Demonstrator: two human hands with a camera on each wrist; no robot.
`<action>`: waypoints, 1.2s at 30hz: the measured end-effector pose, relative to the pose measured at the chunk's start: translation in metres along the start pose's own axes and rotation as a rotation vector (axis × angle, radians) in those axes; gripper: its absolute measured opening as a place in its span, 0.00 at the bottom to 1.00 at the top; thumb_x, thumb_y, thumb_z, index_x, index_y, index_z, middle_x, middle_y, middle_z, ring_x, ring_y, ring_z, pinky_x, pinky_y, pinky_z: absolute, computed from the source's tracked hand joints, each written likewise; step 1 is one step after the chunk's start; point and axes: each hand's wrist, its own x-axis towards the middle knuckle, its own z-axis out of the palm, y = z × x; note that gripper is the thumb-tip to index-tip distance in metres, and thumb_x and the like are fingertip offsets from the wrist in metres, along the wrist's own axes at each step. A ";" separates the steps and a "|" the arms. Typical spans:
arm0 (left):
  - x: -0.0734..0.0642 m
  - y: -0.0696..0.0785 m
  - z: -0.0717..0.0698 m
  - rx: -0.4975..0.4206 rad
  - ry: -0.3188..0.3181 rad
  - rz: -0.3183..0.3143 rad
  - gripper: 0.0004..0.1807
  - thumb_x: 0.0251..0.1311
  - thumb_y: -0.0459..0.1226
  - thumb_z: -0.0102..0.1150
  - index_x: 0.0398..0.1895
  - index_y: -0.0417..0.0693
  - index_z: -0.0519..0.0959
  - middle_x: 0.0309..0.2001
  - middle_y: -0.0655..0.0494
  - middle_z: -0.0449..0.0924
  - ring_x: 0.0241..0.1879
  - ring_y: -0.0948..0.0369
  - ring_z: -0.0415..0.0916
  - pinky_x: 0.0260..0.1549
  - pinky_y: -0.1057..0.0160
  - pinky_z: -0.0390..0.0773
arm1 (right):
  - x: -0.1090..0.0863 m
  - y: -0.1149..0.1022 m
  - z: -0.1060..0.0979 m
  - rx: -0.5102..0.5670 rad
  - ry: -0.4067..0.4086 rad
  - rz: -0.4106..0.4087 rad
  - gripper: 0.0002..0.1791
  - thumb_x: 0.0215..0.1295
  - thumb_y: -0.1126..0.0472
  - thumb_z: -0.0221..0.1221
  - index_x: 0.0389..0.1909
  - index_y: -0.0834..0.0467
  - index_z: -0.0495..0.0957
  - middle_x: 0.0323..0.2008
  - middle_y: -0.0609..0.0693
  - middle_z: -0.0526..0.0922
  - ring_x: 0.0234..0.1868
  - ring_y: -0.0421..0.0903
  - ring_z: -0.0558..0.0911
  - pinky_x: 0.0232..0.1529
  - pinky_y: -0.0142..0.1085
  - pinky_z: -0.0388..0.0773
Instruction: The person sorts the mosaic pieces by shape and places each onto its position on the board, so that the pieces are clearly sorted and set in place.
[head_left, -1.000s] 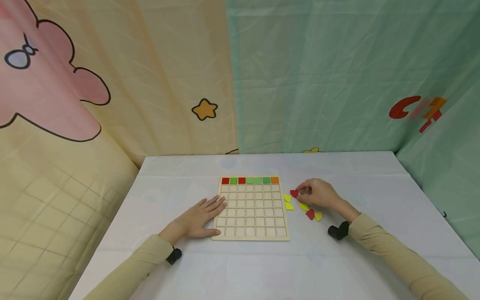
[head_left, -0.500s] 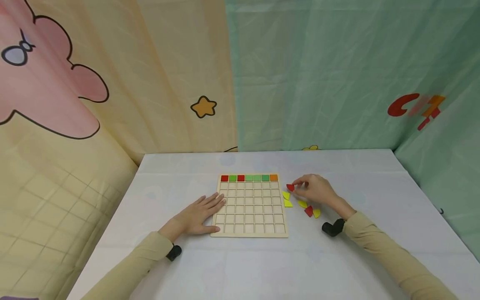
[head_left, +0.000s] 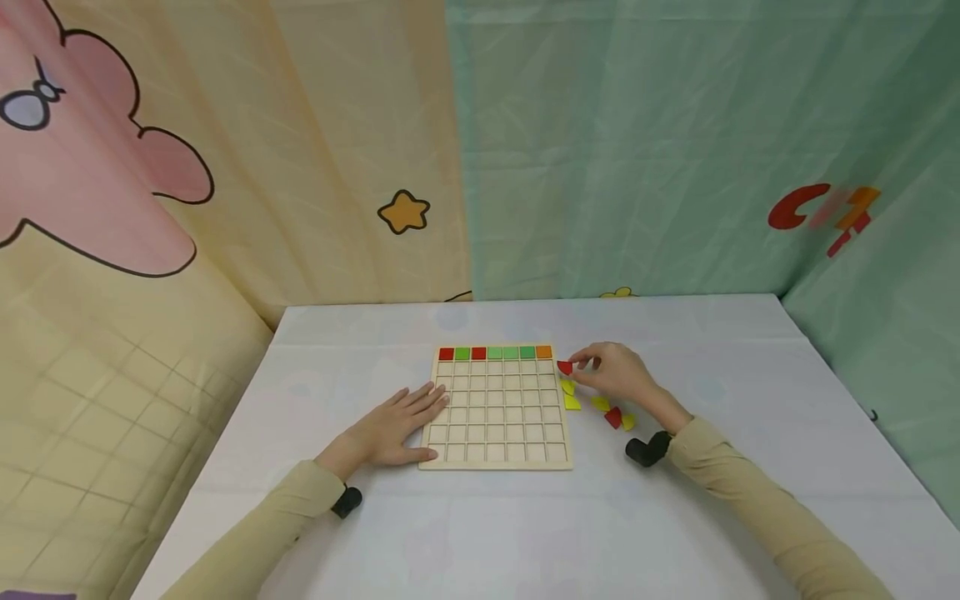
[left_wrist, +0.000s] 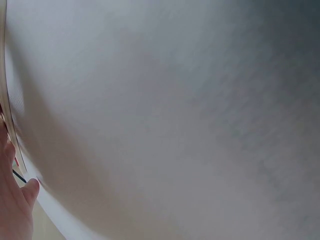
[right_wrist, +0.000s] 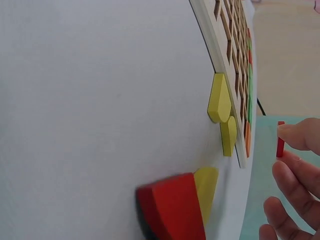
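Observation:
A wooden grid board [head_left: 495, 467] lies flat on the table, its top row filled with red, green and orange square tiles [head_left: 495, 353]. My left hand [head_left: 390, 429] rests on the board's left edge with fingers spread and straight; the left wrist view catches just part of that hand [left_wrist: 17, 207]. Beside the board's upper right corner, my right hand [head_left: 618, 371] pinches a red fan-shaped piece [head_left: 564, 367]. In the right wrist view this red piece [right_wrist: 280, 142] appears edge-on between thumb and fingertips, held off the table.
Two yellow pieces [head_left: 572, 402] lie along the board's right edge. Farther right, a second red fan-shaped piece [head_left: 613, 417] sits between two other yellow pieces [head_left: 628, 422]. Patterned curtains [head_left: 555, 167] hang behind the white-covered table [head_left: 487, 542].
My right hand has carried the red fan-shaped piece leftward, closer to the board's upper right corner. The left hand has stayed on the board's edge. The head view has shifted slightly.

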 end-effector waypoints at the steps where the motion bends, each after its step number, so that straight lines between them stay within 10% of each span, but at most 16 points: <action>1: 0.000 0.000 0.000 -0.004 0.004 0.000 0.49 0.62 0.66 0.44 0.77 0.50 0.44 0.78 0.52 0.41 0.77 0.52 0.40 0.72 0.43 0.48 | 0.001 -0.002 0.001 0.004 0.002 -0.007 0.16 0.56 0.53 0.66 0.45 0.55 0.85 0.33 0.47 0.84 0.32 0.44 0.74 0.26 0.32 0.70; 36: -0.001 0.002 -0.003 -0.018 0.003 0.001 0.48 0.62 0.65 0.44 0.77 0.50 0.45 0.78 0.52 0.41 0.77 0.52 0.40 0.72 0.43 0.48 | 0.033 -0.045 0.038 0.088 -0.013 -0.146 0.14 0.56 0.53 0.67 0.41 0.55 0.86 0.29 0.45 0.84 0.22 0.39 0.70 0.21 0.30 0.65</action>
